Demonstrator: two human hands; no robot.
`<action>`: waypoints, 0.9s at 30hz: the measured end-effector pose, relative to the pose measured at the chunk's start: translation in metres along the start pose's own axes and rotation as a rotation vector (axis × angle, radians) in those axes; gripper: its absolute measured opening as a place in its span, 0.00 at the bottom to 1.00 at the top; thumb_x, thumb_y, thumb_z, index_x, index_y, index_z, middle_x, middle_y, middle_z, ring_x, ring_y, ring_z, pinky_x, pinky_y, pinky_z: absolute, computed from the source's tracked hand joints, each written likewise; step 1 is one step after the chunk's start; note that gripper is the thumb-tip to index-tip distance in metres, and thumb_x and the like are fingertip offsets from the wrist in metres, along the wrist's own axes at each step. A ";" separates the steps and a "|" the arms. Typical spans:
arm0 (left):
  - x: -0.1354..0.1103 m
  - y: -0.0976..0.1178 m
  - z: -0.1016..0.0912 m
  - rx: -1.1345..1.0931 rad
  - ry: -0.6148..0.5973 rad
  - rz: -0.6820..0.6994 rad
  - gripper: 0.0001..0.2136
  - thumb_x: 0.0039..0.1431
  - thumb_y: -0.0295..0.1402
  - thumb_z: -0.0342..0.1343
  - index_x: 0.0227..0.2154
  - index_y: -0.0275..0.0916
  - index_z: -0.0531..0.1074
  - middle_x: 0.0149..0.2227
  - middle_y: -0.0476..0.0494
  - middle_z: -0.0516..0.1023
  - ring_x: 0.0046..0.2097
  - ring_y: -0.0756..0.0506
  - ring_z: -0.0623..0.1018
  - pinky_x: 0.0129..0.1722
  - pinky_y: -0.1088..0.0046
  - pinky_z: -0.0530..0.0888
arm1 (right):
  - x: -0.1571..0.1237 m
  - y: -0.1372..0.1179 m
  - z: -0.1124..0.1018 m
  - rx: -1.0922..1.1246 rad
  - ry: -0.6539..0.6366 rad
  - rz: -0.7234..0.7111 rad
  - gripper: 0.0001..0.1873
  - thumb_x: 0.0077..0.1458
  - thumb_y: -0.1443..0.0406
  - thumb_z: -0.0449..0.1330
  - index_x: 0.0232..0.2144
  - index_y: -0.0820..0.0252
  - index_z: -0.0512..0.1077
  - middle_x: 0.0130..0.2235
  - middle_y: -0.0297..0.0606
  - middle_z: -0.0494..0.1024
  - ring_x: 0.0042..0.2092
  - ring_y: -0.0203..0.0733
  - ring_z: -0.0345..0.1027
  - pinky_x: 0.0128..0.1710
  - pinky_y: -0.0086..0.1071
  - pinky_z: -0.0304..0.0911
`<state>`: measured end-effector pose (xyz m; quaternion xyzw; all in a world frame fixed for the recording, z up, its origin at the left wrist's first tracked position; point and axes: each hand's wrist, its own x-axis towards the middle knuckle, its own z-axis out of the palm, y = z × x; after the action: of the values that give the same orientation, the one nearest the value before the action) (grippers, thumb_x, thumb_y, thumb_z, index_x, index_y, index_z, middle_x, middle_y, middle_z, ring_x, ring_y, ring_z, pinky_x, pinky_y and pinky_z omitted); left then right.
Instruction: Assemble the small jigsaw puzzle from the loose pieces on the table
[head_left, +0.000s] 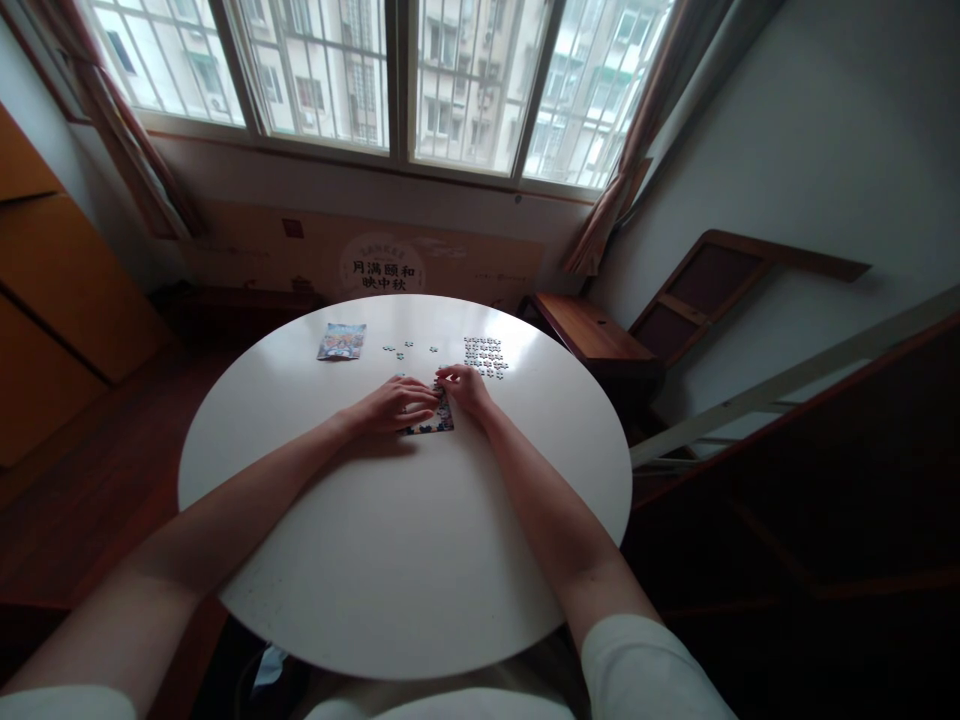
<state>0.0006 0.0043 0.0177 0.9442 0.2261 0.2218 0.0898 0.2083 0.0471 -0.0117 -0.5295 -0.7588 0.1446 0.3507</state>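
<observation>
A partly assembled jigsaw puzzle (pixel 442 415) lies on the white round table, its upper and left parts covered by my hands. My left hand (pixel 397 403) rests over it with the fingers stretched out and spread. At the puzzle's upper right corner, my right hand (pixel 465 388) is pinched closed on a puzzle piece, which the fingers mostly hide. Just beyond my right hand, several loose puzzle pieces (pixel 484 350) are laid out in rows. A few more scattered pieces (pixel 400 356) lie past my left hand.
A small colourful picture sheet (pixel 342 341) lies at the far left of the round table (pixel 390 560). Behind the table are a printed cardboard panel (pixel 450 265) and barred windows. A wooden chair (pixel 600 335) stands at the right beyond the table edge.
</observation>
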 end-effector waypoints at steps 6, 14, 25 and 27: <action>0.001 0.002 -0.001 -0.003 0.002 -0.003 0.16 0.65 0.42 0.47 0.47 0.44 0.76 0.48 0.42 0.79 0.53 0.42 0.74 0.54 0.62 0.67 | -0.001 -0.003 -0.001 -0.012 -0.009 -0.010 0.08 0.52 0.69 0.62 0.34 0.55 0.80 0.37 0.35 0.81 0.35 0.37 0.71 0.42 0.32 0.67; -0.001 0.000 0.000 0.018 0.005 0.007 0.16 0.65 0.42 0.47 0.47 0.44 0.75 0.50 0.44 0.78 0.53 0.43 0.74 0.54 0.63 0.66 | -0.001 0.001 0.001 0.025 -0.004 0.008 0.10 0.51 0.71 0.60 0.35 0.56 0.79 0.36 0.35 0.80 0.35 0.36 0.71 0.41 0.31 0.67; -0.005 -0.016 0.004 0.195 0.228 -0.335 0.16 0.64 0.39 0.46 0.51 0.46 0.73 0.54 0.44 0.74 0.54 0.40 0.72 0.56 0.56 0.60 | 0.000 -0.001 0.001 0.115 0.059 0.046 0.17 0.50 0.78 0.52 0.30 0.59 0.79 0.36 0.36 0.80 0.40 0.37 0.74 0.46 0.33 0.67; -0.006 -0.021 0.003 0.237 0.272 -0.475 0.16 0.63 0.37 0.48 0.49 0.44 0.73 0.55 0.42 0.73 0.54 0.39 0.72 0.55 0.55 0.61 | 0.000 -0.001 0.002 0.116 0.044 0.061 0.16 0.50 0.77 0.53 0.30 0.58 0.79 0.36 0.35 0.81 0.40 0.38 0.74 0.46 0.34 0.68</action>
<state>-0.0112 0.0194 0.0070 0.8304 0.4750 0.2913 -0.0029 0.2067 0.0472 -0.0124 -0.5343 -0.7247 0.1870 0.3929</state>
